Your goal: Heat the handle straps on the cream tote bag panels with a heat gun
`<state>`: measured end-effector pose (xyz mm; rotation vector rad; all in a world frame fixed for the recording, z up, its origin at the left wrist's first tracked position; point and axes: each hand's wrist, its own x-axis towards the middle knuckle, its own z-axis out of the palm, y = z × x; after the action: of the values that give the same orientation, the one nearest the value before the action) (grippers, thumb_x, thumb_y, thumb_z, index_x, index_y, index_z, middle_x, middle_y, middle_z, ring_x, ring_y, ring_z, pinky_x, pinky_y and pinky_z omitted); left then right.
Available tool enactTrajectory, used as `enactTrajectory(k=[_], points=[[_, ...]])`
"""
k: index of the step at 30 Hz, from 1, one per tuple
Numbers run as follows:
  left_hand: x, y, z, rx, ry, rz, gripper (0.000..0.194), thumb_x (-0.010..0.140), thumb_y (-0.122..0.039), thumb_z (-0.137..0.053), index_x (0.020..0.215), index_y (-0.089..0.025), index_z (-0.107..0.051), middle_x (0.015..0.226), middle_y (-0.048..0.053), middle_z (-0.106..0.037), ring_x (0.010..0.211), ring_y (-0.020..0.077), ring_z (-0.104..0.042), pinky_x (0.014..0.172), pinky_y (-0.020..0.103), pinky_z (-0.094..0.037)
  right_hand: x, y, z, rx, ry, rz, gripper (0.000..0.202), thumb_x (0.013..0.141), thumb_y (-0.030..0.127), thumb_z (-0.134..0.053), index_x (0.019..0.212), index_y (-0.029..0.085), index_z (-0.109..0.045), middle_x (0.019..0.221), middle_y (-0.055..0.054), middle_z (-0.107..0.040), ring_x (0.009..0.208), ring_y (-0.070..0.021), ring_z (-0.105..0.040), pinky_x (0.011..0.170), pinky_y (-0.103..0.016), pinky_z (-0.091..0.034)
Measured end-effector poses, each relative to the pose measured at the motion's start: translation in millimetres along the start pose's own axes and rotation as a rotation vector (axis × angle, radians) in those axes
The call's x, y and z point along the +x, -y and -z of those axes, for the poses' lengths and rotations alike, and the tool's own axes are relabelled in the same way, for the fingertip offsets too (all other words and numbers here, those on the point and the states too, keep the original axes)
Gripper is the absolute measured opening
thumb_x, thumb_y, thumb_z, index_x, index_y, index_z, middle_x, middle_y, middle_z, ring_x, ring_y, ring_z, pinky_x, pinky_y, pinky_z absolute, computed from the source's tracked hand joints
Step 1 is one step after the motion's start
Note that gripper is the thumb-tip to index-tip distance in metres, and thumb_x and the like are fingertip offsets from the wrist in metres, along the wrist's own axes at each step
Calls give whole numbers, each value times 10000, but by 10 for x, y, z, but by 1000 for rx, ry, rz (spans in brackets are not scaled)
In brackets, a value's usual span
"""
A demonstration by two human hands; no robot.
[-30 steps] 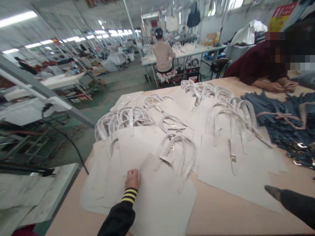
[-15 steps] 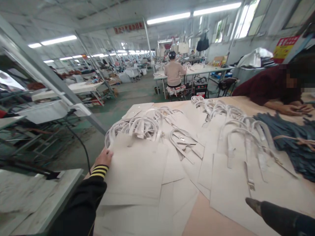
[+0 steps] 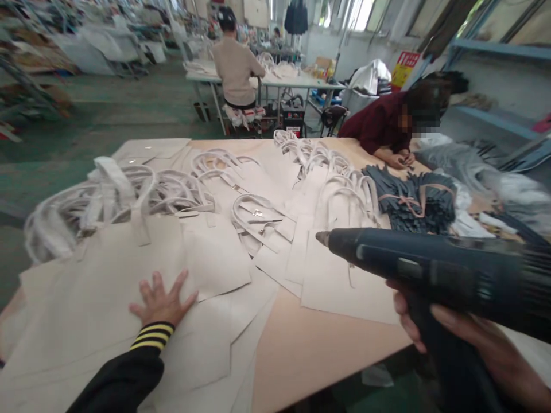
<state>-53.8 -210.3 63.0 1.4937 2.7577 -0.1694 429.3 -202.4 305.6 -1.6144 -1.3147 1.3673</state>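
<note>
My left hand (image 3: 162,301) lies palm down with spread fingers on a cream panel (image 3: 116,275) at the left of the table. Behind the hand, looped cream straps (image 3: 172,192) are heaped over the panel's far edge. On the right, my right hand (image 3: 456,327) is wrapped round the handle of a dark, gun-shaped tool (image 3: 413,261). The tool's metal tip points left, above more cream panels (image 3: 340,292). A single strap loop with metal fittings (image 3: 258,215) lies on the panels in the middle.
Bundled dark strips (image 3: 413,198) lie on the tan tabletop (image 3: 293,344) at the right. A person in dark red (image 3: 379,123) leans on the table's far right side. Another person (image 3: 236,66) sits at a table beyond.
My left hand has gone from gripping the panel's left edge to lying spread on top. The tool has risen into fuller view, with my right hand now visible. The view has turned right and down.
</note>
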Motion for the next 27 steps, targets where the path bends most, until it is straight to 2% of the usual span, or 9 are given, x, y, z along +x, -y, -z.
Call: enactTrajectory(k=[2, 4, 8, 10, 12, 15, 18, 22, 27], points=[[176, 217, 30, 45, 33, 28, 671, 740, -597, -469, 1344, -397, -258, 1479, 36, -149, 1315, 377, -140, 918, 612, -292, 259, -17, -130, 219, 71, -37, 348, 763, 462, -610, 1030, 240, -612, 879, -90, -627, 631, -194, -575, 512, -299, -499], [318, 395, 96, 78, 54, 12, 695, 719, -609, -491, 1337, -428, -231, 1465, -15, -206, 1310, 351, -177, 927, 576, -312, 496, -46, -214, 308, 60, -10, 326, 726, 401, -674, 977, 203, -610, 833, -65, -611, 627, -172, -562, 486, -252, -486], [425, 555, 282, 67, 85, 30, 682, 738, -652, -395, 1345, -421, -185, 1474, -22, -159, 1289, 328, -243, 927, 522, -343, 811, -116, -155, 392, 103, 15, 312, 736, 369, -667, 936, 141, -594, 808, -65, -600, 607, -155, -559, 456, -222, -481], [344, 481, 336, 57, 96, 181, 666, 745, -656, -355, 1341, -404, -199, 1475, -5, -131, 1246, 330, -322, 909, 519, -370, 921, -148, -94, 394, 136, 29, 311, 741, 365, -660, 932, 130, -592, 808, -72, -606, 599, -155, -564, 445, -221, -482], [179, 300, 318, 33, 62, 284, 584, 792, -549, -339, 1335, -359, -242, 1466, 18, -155, 1210, 318, -373, 904, 495, -393, 1041, -177, -72, 368, 147, 57, 299, 725, 353, -673, 908, 129, -597, 783, -65, -613, 579, -154, -568, 432, -222, -483], [-109, -39, 180, -31, -38, 226, 502, 828, -335, -305, 1327, -287, -289, 1456, 43, -199, 1263, 295, -298, 948, 475, -370, 1247, -227, -101, 346, 146, 55, 263, 722, 353, -665, 828, 117, -617, 736, -60, -619, 558, -151, -572, 426, -224, -491], [-288, -252, 55, -109, -109, 228, 506, 810, -303, -343, 1314, -260, -331, 1443, 71, -226, 1291, 309, -236, 965, 529, -329, 1401, -282, -113, 335, 153, 33, 247, 710, 344, -674, 768, 108, -628, 713, -68, -628, 534, -147, -573, 412, -222, -492], [-389, -313, 19, -193, -183, 138, 542, 793, -323, -380, 1296, -122, -396, 1388, 215, -249, 1264, 387, -251, 940, 570, -326, 1385, -346, 22, 348, 184, 21, 269, 721, 365, -665, 810, 113, -634, 730, -71, -634, 547, -153, -580, 421, -229, -496], [-469, -365, -28, -242, -222, 110, 534, 765, -287, -422, 1265, -102, -429, 1395, 241, -200, 1270, 421, -207, 917, 613, -318, 1234, -378, 291, 333, 125, 43, 256, 729, 350, -675, 845, 129, -614, 743, -61, -634, 561, -156, -586, 421, -222, -494]])
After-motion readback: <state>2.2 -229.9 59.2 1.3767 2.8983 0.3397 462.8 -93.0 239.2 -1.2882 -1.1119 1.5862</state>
